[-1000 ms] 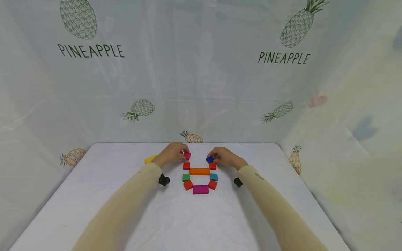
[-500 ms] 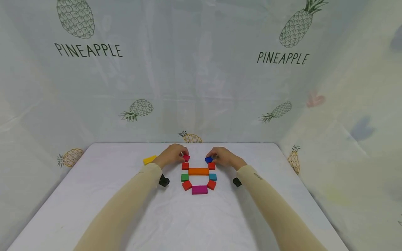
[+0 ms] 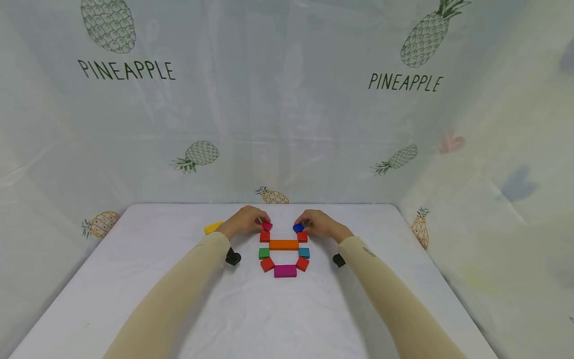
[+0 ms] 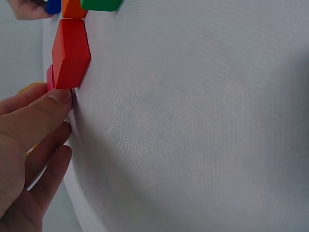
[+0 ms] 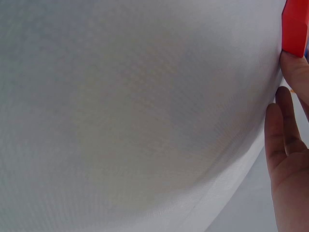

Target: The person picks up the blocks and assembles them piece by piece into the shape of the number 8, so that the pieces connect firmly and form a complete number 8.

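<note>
My left hand (image 3: 244,221) pinches a pink block (image 3: 267,227) just behind the left red block (image 3: 265,237). In the left wrist view, most of that pink block (image 4: 50,77) is hidden behind a red block (image 4: 71,53) and the fingers. Opposite it, a blue block (image 3: 298,228) is pinched by my right hand (image 3: 321,223), behind the right red block (image 3: 302,237). Between the two red blocks lies a long orange block (image 3: 284,245). Nearer are a green block (image 3: 264,254), a light blue block (image 3: 304,253), two tilted red blocks (image 3: 267,264) and a magenta block (image 3: 285,271).
A yellow block (image 3: 213,228) lies beyond my left forearm, partly covered by it. Dark wrist cameras (image 3: 232,258) sit under both wrists. The white table (image 3: 278,319) ends at a pineapple-printed curtain (image 3: 287,114) behind.
My left hand has brought the pink block slightly nearer, down to the left red block, and its angle has turned a little. The right hand and blue block have barely moved.
</note>
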A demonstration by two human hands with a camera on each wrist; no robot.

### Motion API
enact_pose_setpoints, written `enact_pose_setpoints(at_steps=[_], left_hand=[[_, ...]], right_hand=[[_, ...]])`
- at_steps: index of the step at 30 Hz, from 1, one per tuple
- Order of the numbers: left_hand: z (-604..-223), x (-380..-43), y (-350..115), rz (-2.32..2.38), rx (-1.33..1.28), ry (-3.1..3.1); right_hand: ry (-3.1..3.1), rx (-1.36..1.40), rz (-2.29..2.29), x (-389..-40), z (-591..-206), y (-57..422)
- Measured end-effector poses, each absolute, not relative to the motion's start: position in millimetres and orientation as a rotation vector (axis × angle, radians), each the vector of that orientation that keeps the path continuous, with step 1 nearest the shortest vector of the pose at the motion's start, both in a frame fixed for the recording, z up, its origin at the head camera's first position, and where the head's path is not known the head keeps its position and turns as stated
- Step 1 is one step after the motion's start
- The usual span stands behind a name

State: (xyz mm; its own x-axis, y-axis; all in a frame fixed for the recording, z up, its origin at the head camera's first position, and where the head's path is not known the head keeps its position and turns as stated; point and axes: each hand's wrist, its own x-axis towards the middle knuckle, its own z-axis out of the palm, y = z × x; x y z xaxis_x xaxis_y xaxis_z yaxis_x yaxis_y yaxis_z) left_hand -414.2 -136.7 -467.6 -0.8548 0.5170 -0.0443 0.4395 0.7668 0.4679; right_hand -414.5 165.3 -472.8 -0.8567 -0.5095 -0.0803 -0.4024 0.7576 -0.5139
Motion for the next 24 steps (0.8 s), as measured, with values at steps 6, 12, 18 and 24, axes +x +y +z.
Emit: enact_pose_setpoints(at_steps=[6, 12, 18, 24], left_hand=[[-466.8, -412.9, -135.9, 0.687, 0.789, 2.779], [-464.0, -409.9, -134.4, 0.682, 0.836, 2.768], [-463.0, -410.5, -133.9, 0.671, 0.827, 2.764], [-461.9, -411.1, -133.9, 0.674, 0.828, 2.755]], right_hand=[[2.741, -0.711, -0.728, -413.9, -473.1, 165.8], [2.737, -0.703, -0.736, -413.0, -473.6, 165.6], [2.738, -0.712, -0.736, -414.1, -472.7, 166.5], [2.734, -0.711, -0.739, -414.7, -472.0, 166.7]])
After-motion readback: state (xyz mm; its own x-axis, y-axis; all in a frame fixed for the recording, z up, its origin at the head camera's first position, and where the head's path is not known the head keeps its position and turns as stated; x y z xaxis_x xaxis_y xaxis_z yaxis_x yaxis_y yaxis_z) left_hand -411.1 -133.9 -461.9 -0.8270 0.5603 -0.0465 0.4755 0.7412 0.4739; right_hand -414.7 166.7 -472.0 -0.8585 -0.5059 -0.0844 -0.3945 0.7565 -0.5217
